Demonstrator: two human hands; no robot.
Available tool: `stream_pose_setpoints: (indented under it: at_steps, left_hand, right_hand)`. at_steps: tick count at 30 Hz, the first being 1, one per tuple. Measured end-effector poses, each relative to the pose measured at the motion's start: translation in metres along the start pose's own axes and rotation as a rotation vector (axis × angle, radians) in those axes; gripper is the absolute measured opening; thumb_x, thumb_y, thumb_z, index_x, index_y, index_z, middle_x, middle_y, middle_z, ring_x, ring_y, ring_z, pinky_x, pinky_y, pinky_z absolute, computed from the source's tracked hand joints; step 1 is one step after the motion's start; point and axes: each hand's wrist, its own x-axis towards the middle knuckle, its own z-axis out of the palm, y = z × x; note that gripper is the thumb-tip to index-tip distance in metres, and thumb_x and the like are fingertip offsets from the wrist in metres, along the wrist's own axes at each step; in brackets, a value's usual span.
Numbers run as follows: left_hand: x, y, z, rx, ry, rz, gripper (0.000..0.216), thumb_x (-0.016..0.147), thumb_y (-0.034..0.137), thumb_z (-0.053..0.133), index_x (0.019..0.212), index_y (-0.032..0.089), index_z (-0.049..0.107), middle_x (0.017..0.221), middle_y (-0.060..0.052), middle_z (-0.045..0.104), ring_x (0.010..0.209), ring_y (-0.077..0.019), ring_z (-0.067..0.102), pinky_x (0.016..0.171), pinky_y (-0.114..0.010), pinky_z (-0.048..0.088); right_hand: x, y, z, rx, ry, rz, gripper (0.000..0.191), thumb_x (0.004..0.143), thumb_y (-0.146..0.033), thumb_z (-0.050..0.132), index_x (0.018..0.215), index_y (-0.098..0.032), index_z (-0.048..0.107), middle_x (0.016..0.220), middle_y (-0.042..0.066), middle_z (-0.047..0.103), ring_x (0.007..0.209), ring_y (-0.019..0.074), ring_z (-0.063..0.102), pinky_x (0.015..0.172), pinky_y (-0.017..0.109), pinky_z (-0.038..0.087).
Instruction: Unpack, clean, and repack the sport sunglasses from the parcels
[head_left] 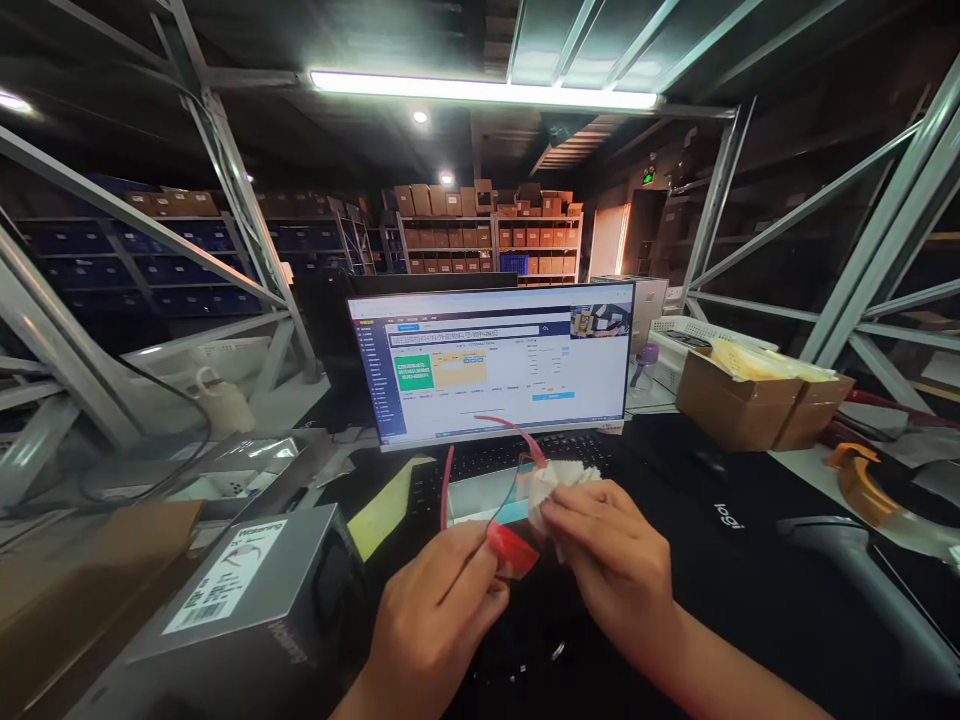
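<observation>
Pinching red-armed glasses (pixel 513 548) by one end in left grip (pixel 439 600), lower centre, clasping tissue (pixel 556 483) against them in right grip (pixel 616 540)

Red-framed glasses (pixel 513 548) partly hidden by left hand (pixel 435 605) and crumpled white tissue (pixel 553 487). Keyboard (pixel 484 462) mostly covered. Monitor (pixel 491 375): small text unreadable. Grey box (pixel 247 575) cut off at bottom, scanner (pixel 877 580) at right.
</observation>
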Motion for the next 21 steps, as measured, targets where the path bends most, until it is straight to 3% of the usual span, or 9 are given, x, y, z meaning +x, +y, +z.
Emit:
stream_pose_setpoints:
  at_steps: [4, 8, 10, 14, 18, 21]
  left_hand:
    - [0.000, -0.005, -0.004, 0.021, 0.050, 0.048, 0.019, 0.091, 0.006, 0.061, 0.109, 0.011, 0.065, 0.106, -0.012, 0.069, 0.100, -0.0180, 0.067, 0.089, -0.026, 0.057]
    - [0.001, -0.010, -0.005, 0.057, 0.042, 0.095, 0.019, 0.094, 0.011, 0.059, 0.112, 0.011, 0.065, 0.107, -0.013, 0.071, 0.104, -0.0195, 0.068, 0.092, -0.030, 0.059]
    - [0.002, -0.010, -0.005, 0.052, 0.025, 0.116, 0.018, 0.094, 0.009, 0.059, 0.111, 0.012, 0.065, 0.108, -0.013, 0.072, 0.104, -0.0200, 0.069, 0.096, -0.034, 0.059]
    - [0.003, -0.008, -0.001, -0.006, -0.027, 0.150, 0.015, 0.090, 0.004, 0.059, 0.101, 0.013, 0.065, 0.104, -0.011, 0.074, 0.101, -0.0196, 0.071, 0.100, -0.038, 0.058]
    - [0.002, -0.007, 0.000, 0.004, -0.006, 0.109, 0.019, 0.090, 0.005, 0.059, 0.106, 0.013, 0.066, 0.107, -0.012, 0.073, 0.102, -0.0199, 0.071, 0.094, -0.032, 0.060]
    - [0.001, -0.007, 0.000, 0.011, -0.006, 0.114, 0.021, 0.089, 0.004, 0.060, 0.106, 0.014, 0.066, 0.107, -0.012, 0.073, 0.105, -0.0209, 0.071, 0.096, -0.032, 0.059]
  right_hand:
    - [-0.011, -0.011, 0.003, -0.017, 0.007, -0.143, 0.033, 0.086, 0.007, 0.061, 0.111, -0.011, 0.073, 0.103, 0.012, 0.078, 0.093, 0.0184, 0.070, 0.078, 0.031, 0.060]
    - [-0.013, -0.014, 0.001, -0.060, -0.101, -0.319, 0.028, 0.091, 0.001, 0.056, 0.114, -0.002, 0.071, 0.111, 0.016, 0.076, 0.103, 0.0202, 0.070, 0.081, 0.028, 0.062]
    - [-0.007, -0.011, -0.003, -0.059, -0.026, -0.269, 0.030, 0.089, 0.002, 0.057, 0.115, -0.006, 0.071, 0.109, 0.014, 0.077, 0.099, 0.0198, 0.072, 0.081, 0.030, 0.062]
    - [0.003, -0.006, -0.008, -0.054, 0.110, -0.009, 0.040, 0.086, 0.004, 0.061, 0.112, -0.023, 0.075, 0.103, 0.008, 0.079, 0.084, 0.0194, 0.073, 0.074, 0.035, 0.060]
    - [-0.001, -0.009, -0.003, -0.050, 0.077, -0.111, 0.047, 0.085, 0.004, 0.061, 0.126, -0.018, 0.068, 0.107, 0.012, 0.078, 0.089, 0.0218, 0.074, 0.072, 0.035, 0.061]
    - [0.000, -0.006, -0.004, -0.049, 0.083, -0.086, 0.044, 0.085, 0.006, 0.059, 0.121, -0.017, 0.070, 0.106, 0.011, 0.078, 0.090, 0.0209, 0.074, 0.078, 0.036, 0.061]
